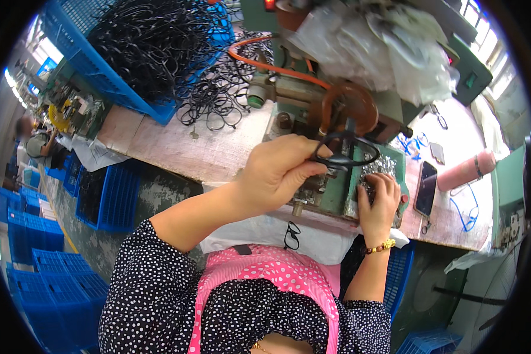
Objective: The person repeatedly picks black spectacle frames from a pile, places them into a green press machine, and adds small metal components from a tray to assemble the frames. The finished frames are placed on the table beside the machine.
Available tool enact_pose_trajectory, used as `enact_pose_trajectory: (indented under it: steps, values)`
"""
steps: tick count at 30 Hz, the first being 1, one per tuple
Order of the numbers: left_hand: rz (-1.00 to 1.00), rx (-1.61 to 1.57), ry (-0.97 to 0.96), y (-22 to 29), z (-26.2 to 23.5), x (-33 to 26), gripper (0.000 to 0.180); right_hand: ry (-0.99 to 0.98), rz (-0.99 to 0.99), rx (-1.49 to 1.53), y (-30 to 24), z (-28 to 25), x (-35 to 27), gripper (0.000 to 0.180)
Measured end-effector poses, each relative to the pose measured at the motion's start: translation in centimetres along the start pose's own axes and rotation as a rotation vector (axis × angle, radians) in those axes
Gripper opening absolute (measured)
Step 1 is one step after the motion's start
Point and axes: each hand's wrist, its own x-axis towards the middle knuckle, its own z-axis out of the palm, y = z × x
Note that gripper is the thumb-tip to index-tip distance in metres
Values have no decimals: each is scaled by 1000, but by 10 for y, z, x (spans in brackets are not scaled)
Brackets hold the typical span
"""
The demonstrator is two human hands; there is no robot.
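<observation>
Pinched between thumb and fingers of my left hand (283, 171) is a black eyeglass frame (364, 161), held in front of the brown round part (360, 112) of a green bench machine (330, 197). My right hand (379, 203) rests on the machine's right side, fingers bent and thumb apart, around something dark that they mostly hide. Shiny scraps (386, 164) lie in the green tray beside those fingers. Another black eyeglass frame (291, 236) lies on the white cloth (259, 233) over my lap.
A blue crate (121, 76) heaped with black eyeglass frames (153, 47) stands far left; more spill onto the table (159, 138). Plastic bags (389, 47) hang over the machine. A phone (425, 189), pink bottle (467, 170) and blue frame (469, 215) lie right. Someone (38, 144) sits far left.
</observation>
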Motion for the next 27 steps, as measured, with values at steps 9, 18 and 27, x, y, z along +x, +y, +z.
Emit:
enact_pose_trajectory:
  steps: [9, 18, 27]
  values:
    - [80, 130, 64, -5, -7, -8, 23, 8, -51, -2, -4, 9, 10, 7]
    - [-412, 846, 339, -206, -125, -33, 48, 193, 205, 242, -5, 16, -7, 9]
    - [-733, 802, 351, -229, -138, -55, 31, 253, 127, 184, -4, 16, -5, 10]
